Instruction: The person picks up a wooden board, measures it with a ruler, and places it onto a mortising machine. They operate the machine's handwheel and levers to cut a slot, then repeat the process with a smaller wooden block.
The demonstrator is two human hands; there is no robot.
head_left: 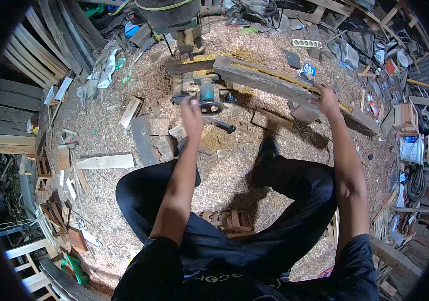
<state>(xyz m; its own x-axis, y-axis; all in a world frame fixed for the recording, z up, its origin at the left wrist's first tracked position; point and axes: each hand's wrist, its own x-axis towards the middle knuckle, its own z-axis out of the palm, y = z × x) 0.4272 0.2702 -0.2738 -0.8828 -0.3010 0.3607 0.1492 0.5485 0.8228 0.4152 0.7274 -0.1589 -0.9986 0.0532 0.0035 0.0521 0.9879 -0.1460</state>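
Note:
My left hand [192, 118] is at the left rim of a dark handwheel [211, 107], its fingers curled closed there. The wheel sits on the front of a green-and-metal machine vise [207, 90]. A long wooden beam [269, 84] with a groove along its top lies across the machine and slants down to the right. My right hand [328, 102] grips this beam towards its right end, fingers over the top edge. Below the wheel, a black-knobbed lever [222, 125] sticks out. Above the vise hangs the machine's drill head [189, 42].
Wood chips cover the floor [219, 165]. Offcut blocks [157, 135] lie left of the machine, and another block [304, 114] is under the beam. Long boards [34, 47] lean at the upper left. A small slatted wooden piece [232, 220] lies between my legs.

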